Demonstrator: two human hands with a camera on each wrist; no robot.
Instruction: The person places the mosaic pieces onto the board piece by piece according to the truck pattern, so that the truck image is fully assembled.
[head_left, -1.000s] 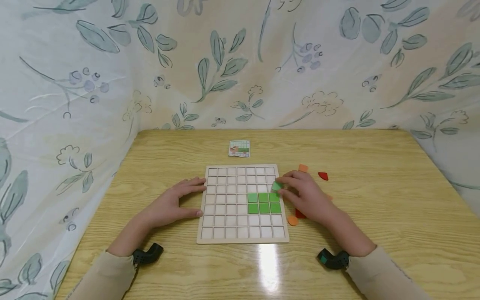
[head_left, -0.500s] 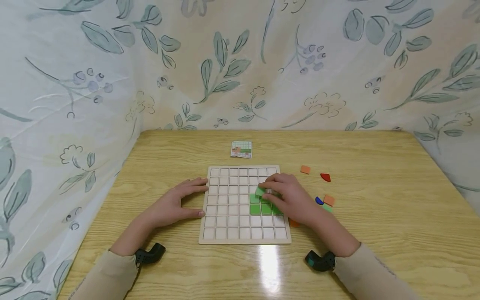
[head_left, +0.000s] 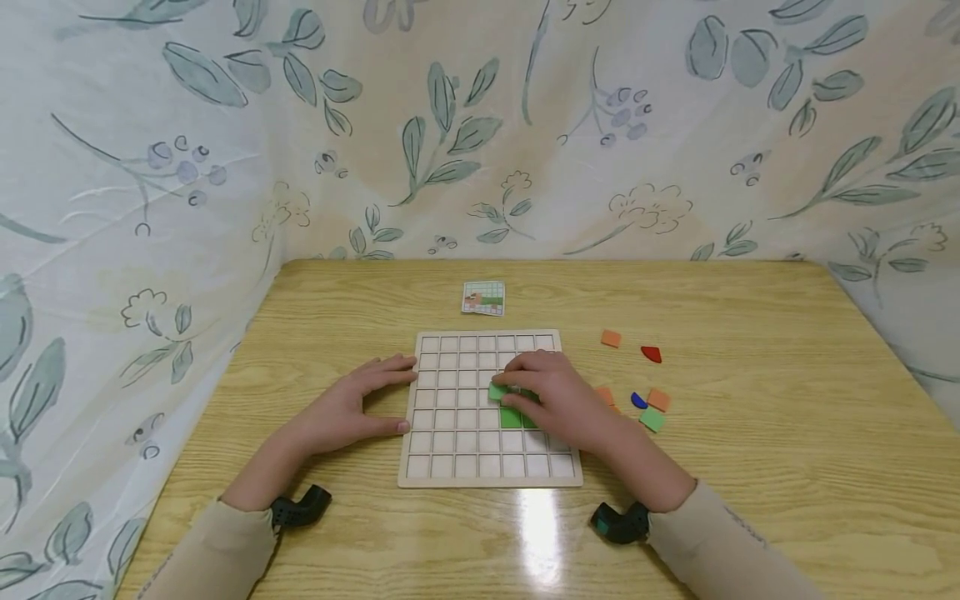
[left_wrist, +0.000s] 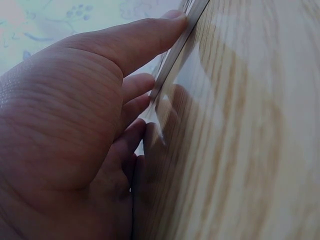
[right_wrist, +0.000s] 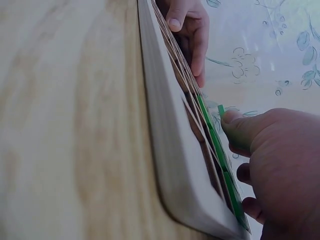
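A wooden grid board (head_left: 450, 450) lies on the table, its cells pale. Green square tiles (head_left: 511, 417) fill several cells on its right half, partly covered by my right hand (head_left: 551, 396). Between thumb and fingertips that hand pinches a light green square tile (head_left: 497, 391), tilted just over the board; the right wrist view shows the tile (right_wrist: 221, 110) edge-on at the thumb tip. My left hand (head_left: 352, 404) rests at the board's left edge, thumb and fingers spread and touching it. In the left wrist view the thumb (left_wrist: 150, 40) lies along the board's side.
Right of the board lie loose pieces: orange squares (head_left: 658, 400), a red quarter-circle (head_left: 651, 355), a blue half-round piece (head_left: 638, 401) and a light green square (head_left: 652, 420). A small picture card (head_left: 483, 298) with a grid pattern lies behind the board. A patterned cloth (head_left: 525, 150) hangs behind the table.
My right hand has carried the light green tile leftward from the board's right edge across the green tiles, uncovering loose pieces on the right. The left hand has stayed at the board's left edge.
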